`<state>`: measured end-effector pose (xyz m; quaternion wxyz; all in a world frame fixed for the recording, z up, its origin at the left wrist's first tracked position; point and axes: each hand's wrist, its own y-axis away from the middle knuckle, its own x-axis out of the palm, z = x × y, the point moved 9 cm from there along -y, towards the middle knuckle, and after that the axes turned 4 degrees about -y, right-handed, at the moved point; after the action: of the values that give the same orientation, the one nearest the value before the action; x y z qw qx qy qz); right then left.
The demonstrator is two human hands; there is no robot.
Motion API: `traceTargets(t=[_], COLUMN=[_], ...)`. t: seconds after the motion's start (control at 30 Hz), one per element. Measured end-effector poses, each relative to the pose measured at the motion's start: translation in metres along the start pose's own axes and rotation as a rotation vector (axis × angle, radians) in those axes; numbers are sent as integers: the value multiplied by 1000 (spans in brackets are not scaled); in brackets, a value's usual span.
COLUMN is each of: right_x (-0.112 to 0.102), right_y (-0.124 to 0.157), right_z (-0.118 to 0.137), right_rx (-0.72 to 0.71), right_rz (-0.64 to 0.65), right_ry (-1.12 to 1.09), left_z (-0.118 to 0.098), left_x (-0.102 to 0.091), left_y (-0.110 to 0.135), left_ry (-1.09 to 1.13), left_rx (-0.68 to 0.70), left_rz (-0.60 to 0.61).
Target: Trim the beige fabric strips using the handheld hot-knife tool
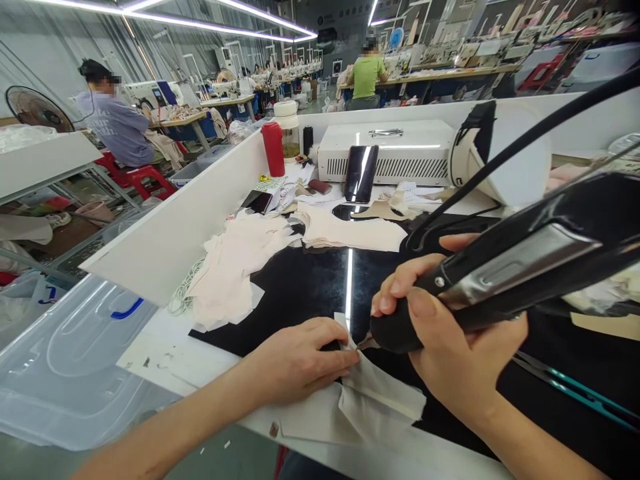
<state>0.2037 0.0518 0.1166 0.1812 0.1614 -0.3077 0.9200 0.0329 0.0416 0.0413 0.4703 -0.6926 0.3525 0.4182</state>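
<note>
My left hand [305,360] is closed, its fingers pinching a pale grey-beige fabric piece [385,390] at the front edge of the black work surface. The fabric has a lighter strip along it and hangs partly over the table's edge. In my right hand [450,333] is a thick black hand tool [490,280] with a silver metal lever; my fingers wrap round it. A narrow tip at its lower left end is close to the fabric beside my left fingertips; whether it touches is unclear. Stacked cream fabric pieces [233,263] lie ahead of my left hand.
Behind are more cut pieces [353,230], a phone [361,173] leaning on a white vented box [420,150], and a red cup [273,149]. Teal-edged tweezers [580,390] lie right. A black cable [530,137] arches overhead. Two people sit at machines farther off.
</note>
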Motion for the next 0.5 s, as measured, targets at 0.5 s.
traceTargets(t=[0.5], right_x=[9], right_y=[-8], right_z=[-6], right_rx=[8], right_rz=[11], right_ry=[-43], left_z=[3], left_x=[-9], left_y=[-1], left_ry=[79], left_rx=[-28], left_rz=[-47])
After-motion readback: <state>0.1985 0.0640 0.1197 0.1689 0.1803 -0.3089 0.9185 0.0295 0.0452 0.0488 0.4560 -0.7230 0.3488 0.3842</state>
